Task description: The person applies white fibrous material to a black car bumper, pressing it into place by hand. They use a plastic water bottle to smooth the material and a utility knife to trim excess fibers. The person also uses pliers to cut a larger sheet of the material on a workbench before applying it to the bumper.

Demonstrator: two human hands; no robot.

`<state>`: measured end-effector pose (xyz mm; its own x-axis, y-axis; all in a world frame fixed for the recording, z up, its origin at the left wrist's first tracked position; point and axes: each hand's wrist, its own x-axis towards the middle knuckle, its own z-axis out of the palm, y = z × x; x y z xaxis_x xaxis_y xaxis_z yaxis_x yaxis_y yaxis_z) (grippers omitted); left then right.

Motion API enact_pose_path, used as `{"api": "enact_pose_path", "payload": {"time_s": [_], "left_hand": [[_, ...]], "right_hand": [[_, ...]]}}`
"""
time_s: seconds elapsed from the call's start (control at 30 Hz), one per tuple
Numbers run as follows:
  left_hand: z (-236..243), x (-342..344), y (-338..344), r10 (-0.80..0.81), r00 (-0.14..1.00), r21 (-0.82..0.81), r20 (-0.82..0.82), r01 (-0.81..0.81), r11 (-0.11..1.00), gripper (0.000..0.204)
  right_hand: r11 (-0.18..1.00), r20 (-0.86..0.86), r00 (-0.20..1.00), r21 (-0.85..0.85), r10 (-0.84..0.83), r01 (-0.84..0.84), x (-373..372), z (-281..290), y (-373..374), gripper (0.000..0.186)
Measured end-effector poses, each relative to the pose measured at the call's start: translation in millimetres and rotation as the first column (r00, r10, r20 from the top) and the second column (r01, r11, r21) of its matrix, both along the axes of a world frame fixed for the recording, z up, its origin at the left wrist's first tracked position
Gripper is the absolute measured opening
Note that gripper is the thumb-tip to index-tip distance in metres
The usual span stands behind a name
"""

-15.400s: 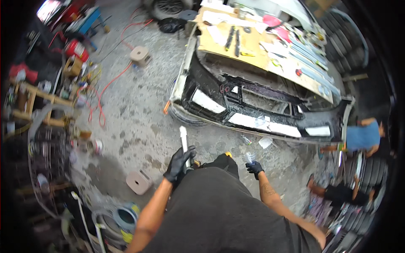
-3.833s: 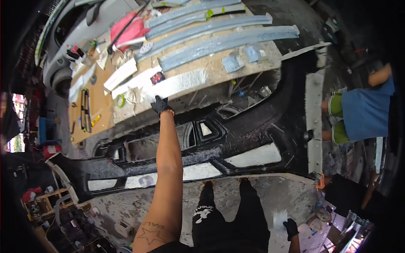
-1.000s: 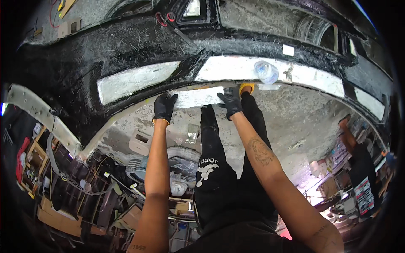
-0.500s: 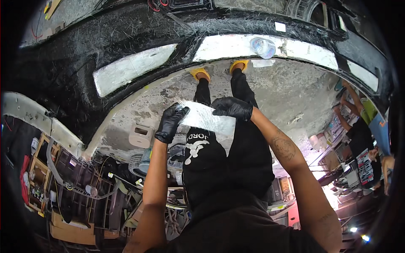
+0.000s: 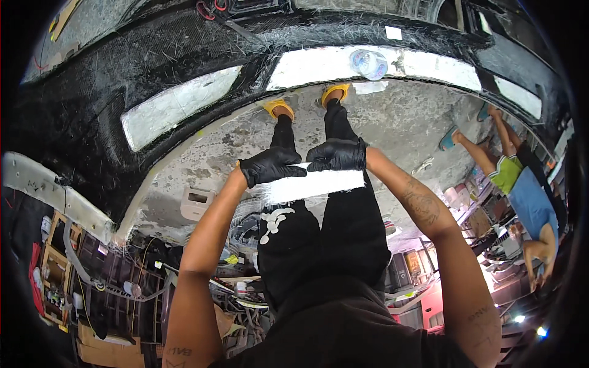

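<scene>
Between my hands is a white strip of fiberglass mat (image 5: 319, 186) with frayed edges, held up in front of my thighs. My left hand (image 5: 270, 167), in a black glove, is closed on its upper left edge. At the upper middle edge my right hand (image 5: 336, 154), gloved too, pinches the mat with the thumb turned toward the left hand. Beyond my feet lies a long black panel (image 5: 184, 61) strewn with loose fibers. White patches (image 5: 184, 105) run along its near side, and a clear plastic tub (image 5: 368, 64) stands on one of them.
Red-handled scissors (image 5: 211, 9) lie on the panel's far part, and a small white square (image 5: 393, 33) sits nearer its right. A beige block-shaped object (image 5: 196, 202) is on the concrete floor at left. To the right, a person in a blue shirt (image 5: 531, 190) is close by.
Both hands have come closer together, and the mat now hangs as a narrower, straighter strip. The view has shifted slightly. The people at right have moved into fuller view.
</scene>
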<state>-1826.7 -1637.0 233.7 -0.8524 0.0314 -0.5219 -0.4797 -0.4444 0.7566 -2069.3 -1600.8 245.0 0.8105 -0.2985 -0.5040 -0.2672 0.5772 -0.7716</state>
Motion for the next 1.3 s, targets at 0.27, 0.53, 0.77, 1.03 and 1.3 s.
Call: {"api": "enact_pose_path", "payload": {"time_s": [0.27,0.53,0.77,1.03,1.3], "left_hand": [[35.0,-4.2,2.5,0.067,0.992,0.101,0.109,-0.078,0.992,0.021],[54.7,11.8,4.6,0.290,0.932,0.119,0.218,-0.321,0.940,0.023],[25.8,117.6,-12.3,0.559,0.709,-0.331,0.430,-0.452,0.828,0.022],[12.6,152.0,-35.4,0.468,0.630,-0.374,0.620,-0.287,0.882,0.061],[-16.8,95.5,-17.5,0.324,0.807,-0.290,0.495,-0.198,0.936,0.048]], "right_hand": [[0.960,0.062,0.959,-0.024,-0.276,0.278,-2.1,7.4,29.0,0.009],[0.876,-0.031,0.888,0.152,-0.458,0.457,5.1,31.6,21.0,0.018],[0.778,-0.257,0.737,-0.129,-0.626,0.616,-69.5,-14.3,23.2,0.014],[0.784,-0.519,0.642,-0.579,-0.565,0.222,-44.4,-89.5,-76.7,0.017],[0.689,-0.669,0.556,-0.691,-0.493,-0.220,-32.3,-197.0,-106.5,0.042]]}}
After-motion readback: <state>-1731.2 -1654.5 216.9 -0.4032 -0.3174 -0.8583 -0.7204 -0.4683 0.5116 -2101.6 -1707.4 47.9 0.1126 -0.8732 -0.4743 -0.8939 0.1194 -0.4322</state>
